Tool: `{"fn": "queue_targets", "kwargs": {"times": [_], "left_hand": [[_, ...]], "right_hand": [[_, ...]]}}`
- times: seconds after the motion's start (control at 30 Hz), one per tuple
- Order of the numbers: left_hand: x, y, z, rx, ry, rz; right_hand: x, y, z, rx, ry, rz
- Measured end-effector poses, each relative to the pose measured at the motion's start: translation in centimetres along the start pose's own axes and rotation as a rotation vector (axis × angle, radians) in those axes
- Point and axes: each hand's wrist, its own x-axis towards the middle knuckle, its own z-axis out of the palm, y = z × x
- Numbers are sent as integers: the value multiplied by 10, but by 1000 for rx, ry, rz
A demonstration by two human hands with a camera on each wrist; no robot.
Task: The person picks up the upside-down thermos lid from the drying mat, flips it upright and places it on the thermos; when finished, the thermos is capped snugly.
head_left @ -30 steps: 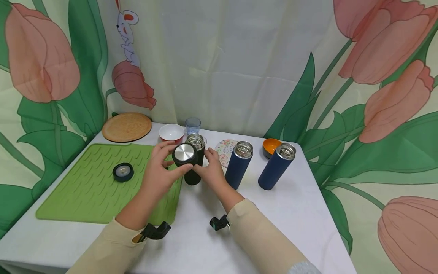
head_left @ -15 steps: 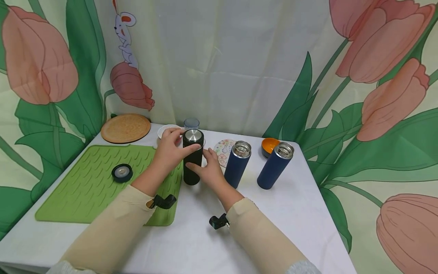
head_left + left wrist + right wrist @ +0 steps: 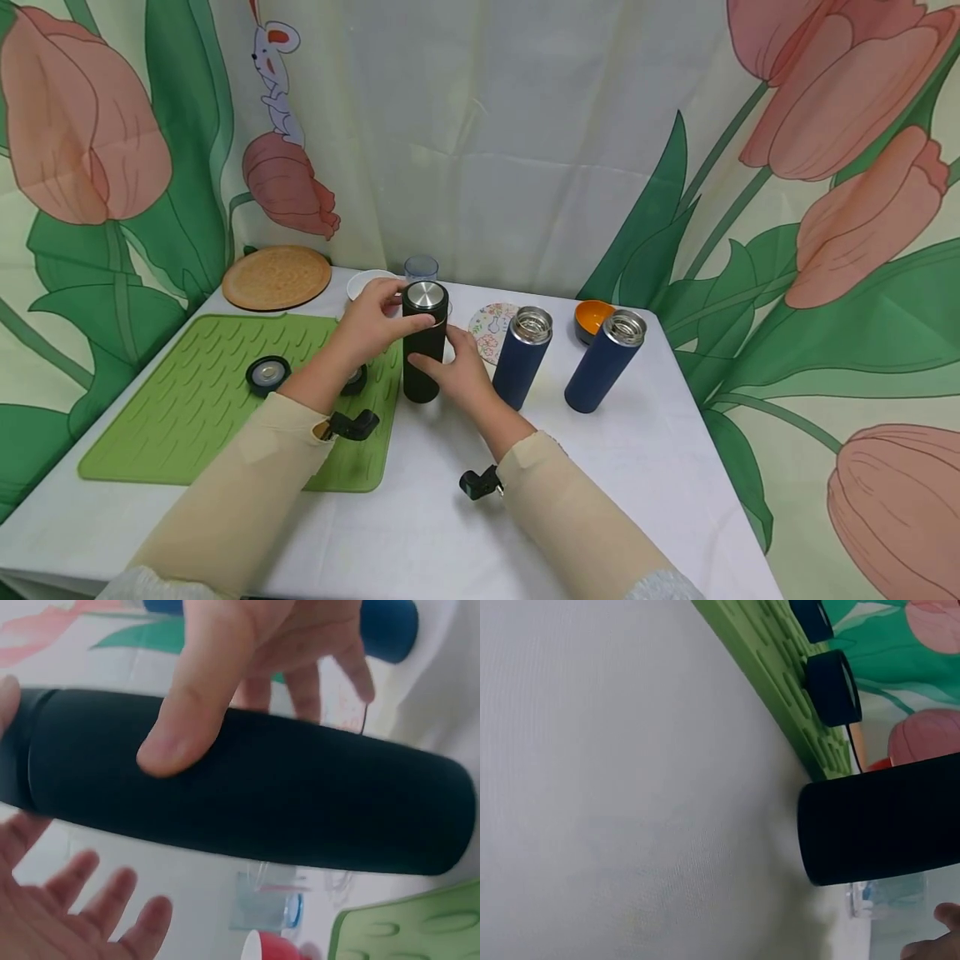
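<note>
A black thermos (image 3: 422, 367) stands upright on the white table, its black lid (image 3: 425, 298) with a silver top seated on the mouth. My left hand (image 3: 369, 323) grips that lid between thumb and fingers; in the left wrist view its other fingers spread beside the bottle. Around the middle of the body, my right hand (image 3: 459, 367) holds the thermos, thumb in front. To the right are two blue thermoses, one nearer (image 3: 521, 367) and one farther (image 3: 603, 367), both uncapped. Dark lids (image 3: 267, 375) lie on the green mat, the second lid (image 3: 832, 688) partly behind my left wrist.
The green mat (image 3: 187, 417) covers the left of the table. Behind stand a round wooden board (image 3: 277, 277), a white-and-red bowl (image 3: 274, 946), a clear glass (image 3: 421, 267), a floral round mat (image 3: 491, 325) and an orange bowl (image 3: 594, 317). A patterned curtain hangs behind.
My left hand has brought the lid from in front of the thermos up onto its mouth. The left forearm then shifted slightly, uncovering part of a second lid. My right hand keeps its hold.
</note>
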Motion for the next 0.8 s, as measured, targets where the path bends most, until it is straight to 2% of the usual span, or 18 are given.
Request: {"fn": "queue_targets", "kwargs": {"times": [0.17,0.27,0.37,0.5,0.6,0.7,0.8], "left_hand": [[8,-6,-9,-57,-107,5],[8,-6,-8,-64,-120,12],[2,2,2,24,-20,9],[-8,18,26,177,209,-30],[-11,25,39,221,326,-72],[-12,26,44,226,370,-97],[-11,21,40,208,346,-88]], "right_hand": [[0,1,-1,15,-3,3],[0,0,-1,12,-12,12],[-1,-1,-2,6,-22,20],[-2,-2,-4,-11,-16,15],[-2,-2,-5,-22,1,-10],[-1,-2,-5,-22,3,-31],[0,-3,-3,-12,-3,-33]]}}
